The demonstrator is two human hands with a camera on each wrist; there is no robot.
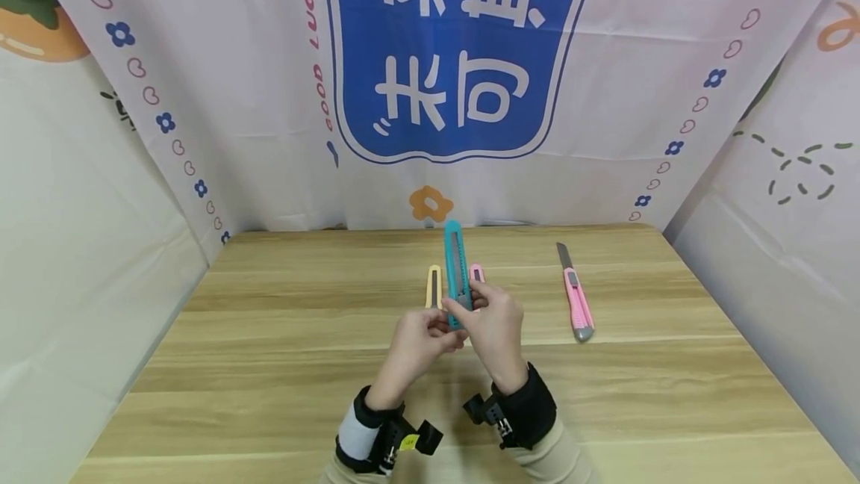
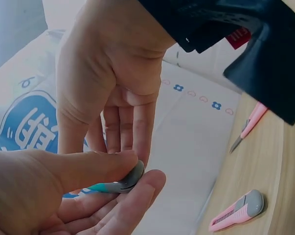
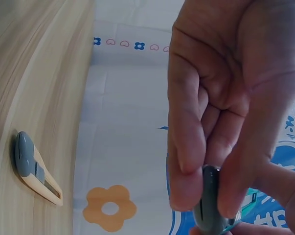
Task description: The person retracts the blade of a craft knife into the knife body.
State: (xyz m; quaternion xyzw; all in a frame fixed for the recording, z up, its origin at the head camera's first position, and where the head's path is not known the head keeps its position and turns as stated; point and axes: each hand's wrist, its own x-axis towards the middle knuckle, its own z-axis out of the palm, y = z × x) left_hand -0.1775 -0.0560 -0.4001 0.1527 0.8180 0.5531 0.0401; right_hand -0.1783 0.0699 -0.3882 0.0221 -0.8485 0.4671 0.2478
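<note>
A teal box cutter (image 1: pixel 454 260) is held up above the table, its long slot facing the head view and no blade visible past its tip. My left hand (image 1: pixel 416 342) pinches its grey bottom end (image 2: pixel 133 177) between thumb and fingers. Higher up, my right hand (image 1: pixel 496 323) grips the body near the slider, thumb in front and fingers behind. In the right wrist view the grey end (image 3: pixel 209 203) sits between the left thumb and fingers (image 3: pixel 186 188), while part of the right hand (image 3: pixel 286 183) shows at the right edge.
Behind the hands lie a yellow box cutter (image 1: pixel 434 282) and a pink box cutter (image 1: pixel 477 272), both partly hidden. Farther right on the wooden table (image 1: pixel 269 334) lies another pink box cutter (image 1: pixel 578 305), blade extended. A printed white cloth (image 1: pixel 269 170) hangs at the back.
</note>
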